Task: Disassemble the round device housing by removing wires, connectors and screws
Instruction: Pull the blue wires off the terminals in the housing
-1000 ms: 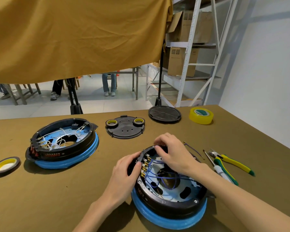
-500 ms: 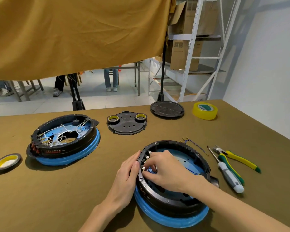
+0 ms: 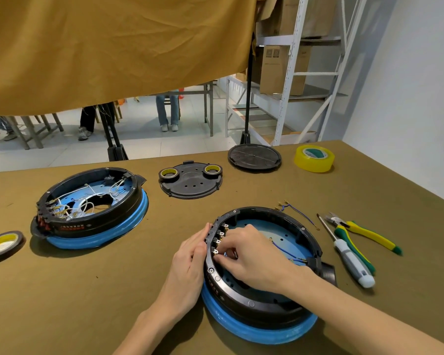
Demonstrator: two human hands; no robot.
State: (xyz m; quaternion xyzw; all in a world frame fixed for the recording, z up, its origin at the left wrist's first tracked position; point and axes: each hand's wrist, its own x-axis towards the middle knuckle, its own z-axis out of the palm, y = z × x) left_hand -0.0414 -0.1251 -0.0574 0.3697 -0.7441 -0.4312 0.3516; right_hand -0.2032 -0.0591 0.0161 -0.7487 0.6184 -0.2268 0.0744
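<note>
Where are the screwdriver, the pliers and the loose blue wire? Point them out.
screwdriver (image 3: 351, 262): head view, on its white handle.
pliers (image 3: 364, 233): head view, on the yellow-green handles.
loose blue wire (image 3: 299, 213): head view, mid-length, on the table beyond the housing.

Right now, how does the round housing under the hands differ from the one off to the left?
The near housing has a few blue wires; the left housing is full of white wires. The near one is held: the left hand rests flat against its rim and the right hand reaches inside at the connectors, while the left housing sits untouched. Both are black rings on blue bases.
</note>
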